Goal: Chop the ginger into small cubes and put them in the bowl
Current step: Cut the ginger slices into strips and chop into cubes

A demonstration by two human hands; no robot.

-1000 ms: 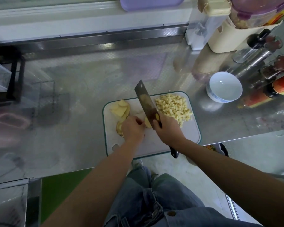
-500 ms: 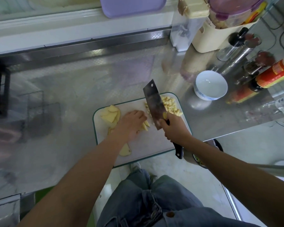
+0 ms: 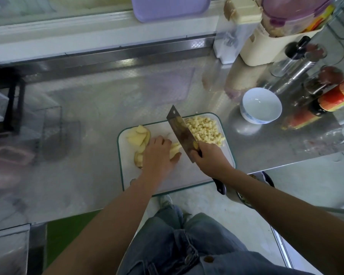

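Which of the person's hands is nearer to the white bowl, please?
The right. The right hand grips the cleaver over the board's right half, below and left of the white bowl. The left hand holds ginger strips mid-board, farther left.

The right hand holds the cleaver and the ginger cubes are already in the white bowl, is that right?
Not quite. The right hand does hold the cleaver, but the head view shows the bowl empty; the cubes lie heaped on the cutting board.
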